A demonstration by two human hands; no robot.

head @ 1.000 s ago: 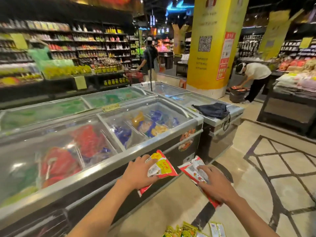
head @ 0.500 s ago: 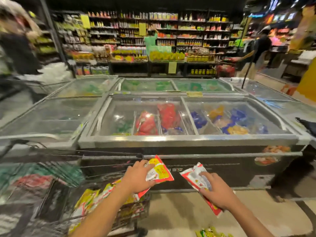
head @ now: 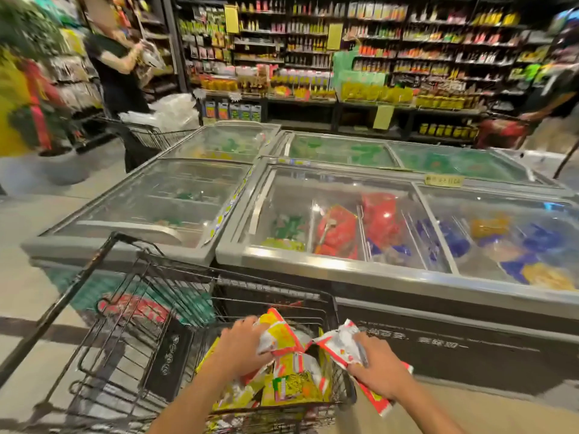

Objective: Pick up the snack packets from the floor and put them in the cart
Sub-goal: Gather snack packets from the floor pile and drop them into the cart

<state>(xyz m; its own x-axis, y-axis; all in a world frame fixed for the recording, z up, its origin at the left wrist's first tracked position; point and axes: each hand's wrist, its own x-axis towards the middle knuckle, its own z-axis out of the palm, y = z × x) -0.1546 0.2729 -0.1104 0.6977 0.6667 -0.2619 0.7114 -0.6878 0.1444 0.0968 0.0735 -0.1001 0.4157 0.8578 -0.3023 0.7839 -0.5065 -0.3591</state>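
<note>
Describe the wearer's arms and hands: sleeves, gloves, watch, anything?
Both forearms are bare up to the frame edge, with no sleeves in view. The left hand and right hand wear no gloves, and no rings, watch or wristband are visible.

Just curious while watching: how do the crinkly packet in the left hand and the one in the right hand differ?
The left hand grips a mostly yellow, red-edged plastic snack packet, held over the black wire cart. The right hand grips a mostly white, red-edged plastic snack packet, which hangs across the cart's right rim, its lower end outside. The yellow one looks more scrunched. Both are red-trimmed, and their tips nearly meet.
</note>
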